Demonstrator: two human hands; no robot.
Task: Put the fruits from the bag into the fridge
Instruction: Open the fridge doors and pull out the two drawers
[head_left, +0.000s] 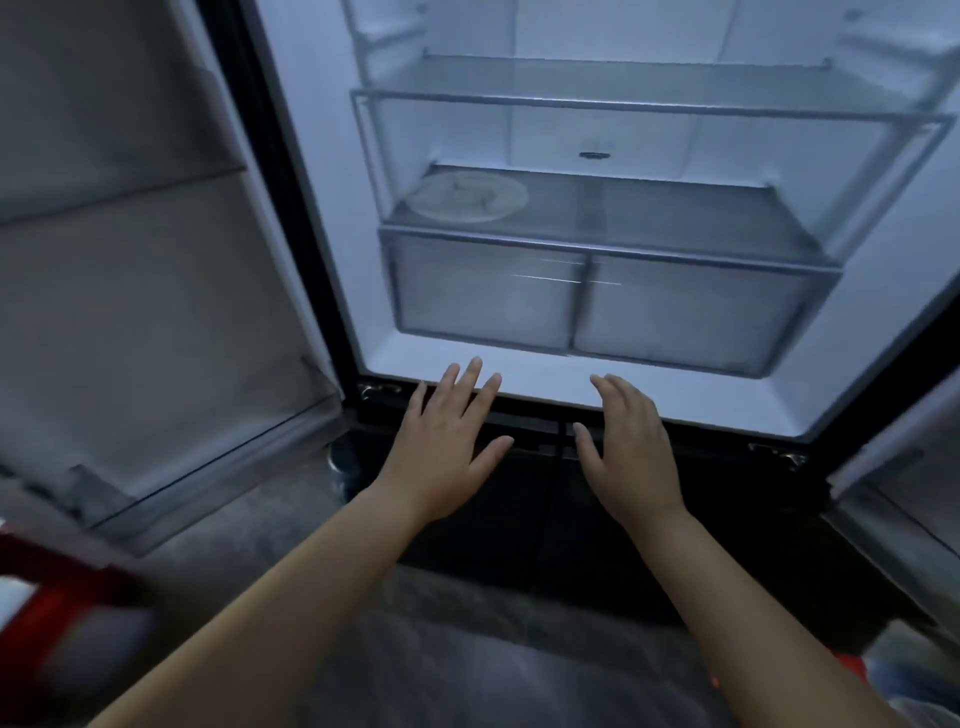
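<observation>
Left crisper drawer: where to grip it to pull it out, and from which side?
Take the left crisper drawer by the top edge of its front panel, probably, left hand fingers hooked in from the front: only that face is exposed, shelf above, fridge wall beside. No handle shows.

Plate on lower shelf inside fridge, toward fridge's left side, paired drawers under that shelf, open door left of fridge.
</observation>
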